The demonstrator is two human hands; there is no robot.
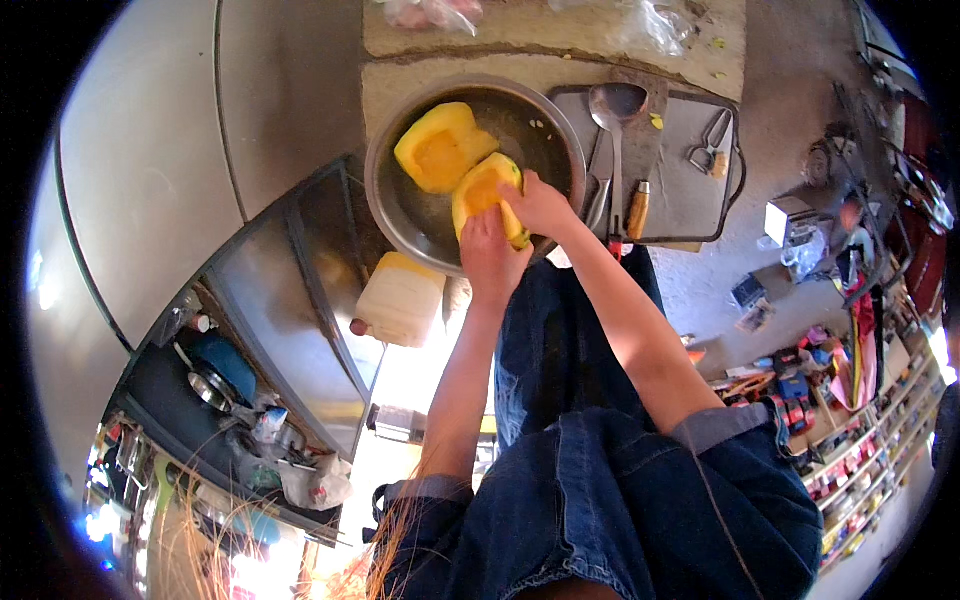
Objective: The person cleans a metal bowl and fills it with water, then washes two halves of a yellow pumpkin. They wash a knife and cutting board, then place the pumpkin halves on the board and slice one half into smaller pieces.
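Observation:
Both my hands grip one hollowed, yellow-orange squash piece [480, 184] over a wide metal basin [382, 217] holding water. My left hand [491, 255] holds its near side, with the fingers at the hollow. On the right edge lies my right hand [541, 206], its fingertips on the rind side. A second hollowed squash piece [442, 150] rests in the basin, just beyond and left of the held one. A few pale seeds show near the basin's far right side.
Right of the basin, a metal tray [686, 217] bears a ladle [618, 105], a knife with a wooden handle [638, 210], another knife [598, 199] and a peeler [709, 154]. A plastic jug [405, 300] stands below the basin's left side. Plastic bags [656, 30] lie at the far edge.

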